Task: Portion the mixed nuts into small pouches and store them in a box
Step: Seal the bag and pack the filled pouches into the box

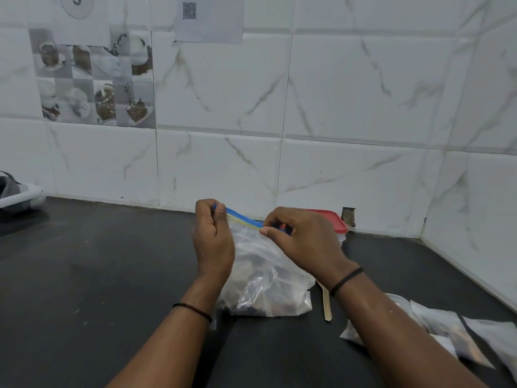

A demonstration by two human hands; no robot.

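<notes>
On a dark kitchen counter (112, 275) backed by white marbled wall tiles, seen from the head camera, a person works a large clear zip-lock bag (265, 275) that stands upright in the middle with dark mixed nuts (251, 305) heaped at its bottom. Left hand (214, 236) pinches the left end of the blue-and-yellow zip strip (240, 218), fingers curled tight round it; right hand (303, 238) pinches the strip's right end between thumb and fingertips. Whether the seal is being opened or pressed closed cannot be told. Behind the right hand sits a clear storage box with a red lid (333, 219), lid on. A wooden spoon (326, 302) lies just right of the bag, and small pouches (447, 329) lie flat at the near right — several appear filled. Likely risks: only the two pinches keep the bag upright, so a sharp tug could tip it and scatter nuts — or the right forearm could sweep the pouches beneath it.
</notes>
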